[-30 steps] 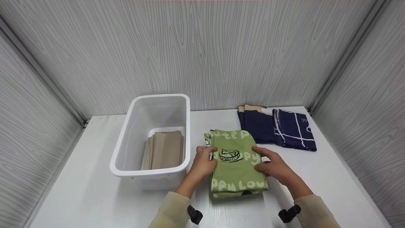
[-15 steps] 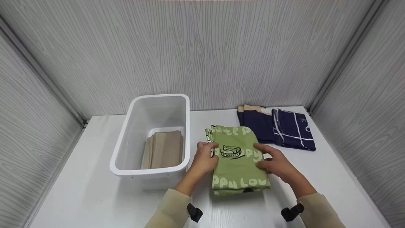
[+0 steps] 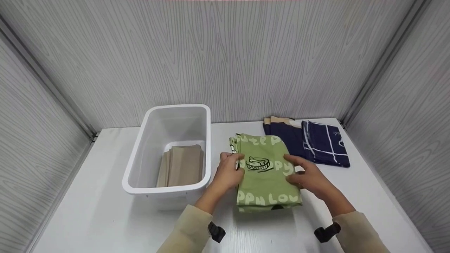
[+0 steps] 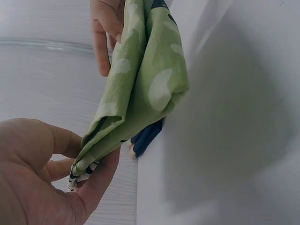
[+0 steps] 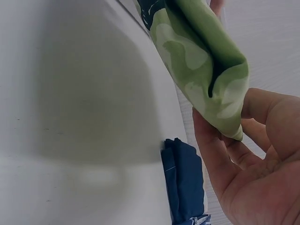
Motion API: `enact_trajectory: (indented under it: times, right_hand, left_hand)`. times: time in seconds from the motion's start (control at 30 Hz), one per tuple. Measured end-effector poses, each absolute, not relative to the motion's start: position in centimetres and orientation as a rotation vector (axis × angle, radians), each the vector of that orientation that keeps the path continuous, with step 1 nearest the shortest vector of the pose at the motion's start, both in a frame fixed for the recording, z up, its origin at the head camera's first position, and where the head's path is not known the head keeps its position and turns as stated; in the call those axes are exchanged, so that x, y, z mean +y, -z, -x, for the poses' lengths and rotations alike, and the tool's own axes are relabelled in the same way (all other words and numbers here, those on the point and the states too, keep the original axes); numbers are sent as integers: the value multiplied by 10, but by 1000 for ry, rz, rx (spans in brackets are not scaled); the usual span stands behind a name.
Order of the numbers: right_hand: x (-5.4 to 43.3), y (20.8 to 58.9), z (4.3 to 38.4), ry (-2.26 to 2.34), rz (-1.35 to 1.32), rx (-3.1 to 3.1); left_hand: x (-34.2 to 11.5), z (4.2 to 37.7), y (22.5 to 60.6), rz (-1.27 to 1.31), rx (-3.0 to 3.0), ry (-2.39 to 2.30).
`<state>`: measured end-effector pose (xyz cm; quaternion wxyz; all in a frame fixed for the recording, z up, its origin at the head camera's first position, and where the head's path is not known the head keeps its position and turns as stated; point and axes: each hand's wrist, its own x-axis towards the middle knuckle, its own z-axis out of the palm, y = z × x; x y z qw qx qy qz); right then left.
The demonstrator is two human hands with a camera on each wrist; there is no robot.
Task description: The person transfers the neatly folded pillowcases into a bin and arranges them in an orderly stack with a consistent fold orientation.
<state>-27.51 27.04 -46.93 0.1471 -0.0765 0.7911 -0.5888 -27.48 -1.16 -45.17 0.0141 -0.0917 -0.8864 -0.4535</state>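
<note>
A folded green cloth (image 3: 263, 182) with pale lettering and a black bowl-and-bone drawing hangs between both hands in the head view. My left hand (image 3: 226, 174) pinches its left edge, thumb on top; the left wrist view has the fingers (image 4: 101, 183) under the layered edge of the cloth (image 4: 136, 79). On the opposite edge, my right hand (image 3: 311, 177) pinches it the same way. From the right wrist, the fingers (image 5: 211, 145) lie beneath a drooping corner of the cloth (image 5: 206, 70). Both wrist views show it raised off the white table, with a shadow below.
Left of the cloth stands a white plastic bin (image 3: 128, 182) with folded beige cloths (image 3: 184, 165) inside. Two navy folded cloths lie at the back right, one with tan trim (image 3: 286, 135), the other with white lines (image 3: 325, 144). Grey wood-grain panels (image 3: 225, 59) enclose the table (image 3: 105, 225).
Both hands have raised the green cloth and shifted it slightly away and to the right. The bin and navy cloths stay in place.
</note>
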Motion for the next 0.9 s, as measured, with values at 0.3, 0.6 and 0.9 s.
enact_trajectory:
  times: [0.3,0.6,0.9]
  right_hand:
    - [269,465,279,1696,213,2280]
    - [268,456,282,1696,225,2297]
    - [267,449,282,1695,239,2298]
  left_hand:
    - [-14,276,443,302,-2761,1390]
    - [-15,278,435,321,-2771,1375]
    - [-15,277,427,305,-2772,1369]
